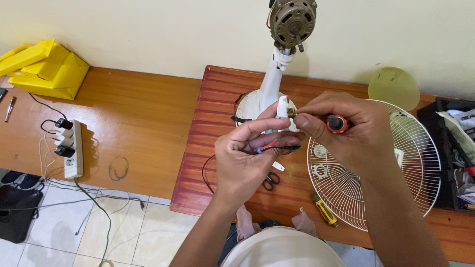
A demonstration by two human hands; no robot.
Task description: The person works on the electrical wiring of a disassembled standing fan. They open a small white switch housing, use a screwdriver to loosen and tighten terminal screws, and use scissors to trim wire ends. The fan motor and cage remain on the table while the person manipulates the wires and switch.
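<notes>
Hands meet above the middle of the wooden bench (232, 94), just in front of a stripped fan stand (269, 84) whose bare motor (292, 21) stands at the top. The left hand (245, 158) pinches a small white plastic part (282, 107) between thumb and forefinger, its grip clamped on it, with red and black wires (277, 146) trailing under the fingers. The right hand (346, 131) closes its grip on a screwdriver with a red-and-black handle (337, 123), the tip hidden at the brass-coloured end of the part.

That part looks light, stiff and probably brittle; it seems best held by its flat sides, close to the fitting, so it cannot twist. The wires are thin and limp, and tugging them could likely strain their joints, so the body of the part is the safer hold.

Nearby lie a white wire fan guard (386, 198), small scissors (270, 181), a yellow-handled screwdriver (324, 210), a power strip (74, 148) and a yellow box (49, 69).
</notes>
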